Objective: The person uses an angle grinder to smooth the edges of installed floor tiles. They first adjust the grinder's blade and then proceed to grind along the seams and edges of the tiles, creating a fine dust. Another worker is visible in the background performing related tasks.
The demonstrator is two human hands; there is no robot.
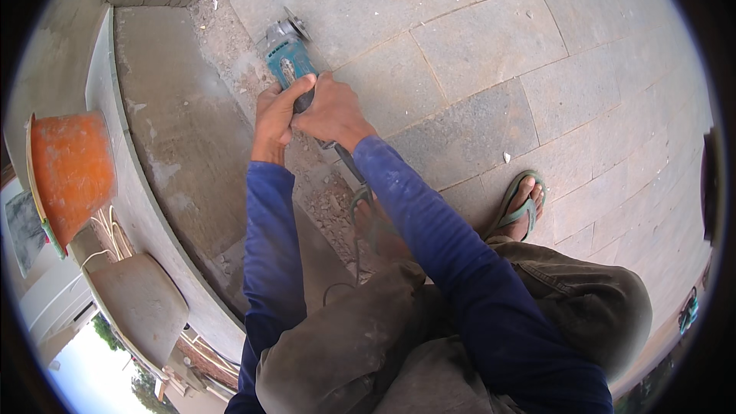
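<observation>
Both of my hands are wrapped round a teal angle grinder (288,60) with a dark rear body. My left hand (274,116) grips its left side, the thumb stretched along the top. From the right, my right hand (334,110) closes over the rear part, next to the left thumb. At the far end of the tool is a metal disc (297,24), tilted on edge over the border of the paving. A dark power cord (349,162) runs back from the grinder under my right forearm. Whether the disc touches the stone, I cannot tell.
Grey stone paving (491,34) spreads to the right. A rubble-filled strip (322,198) borders it, beside a cement-coated ledge (172,107). An orange tub (73,172) stands at the left beyond a low wall edge. My sandalled foot (521,207) rests on the paving.
</observation>
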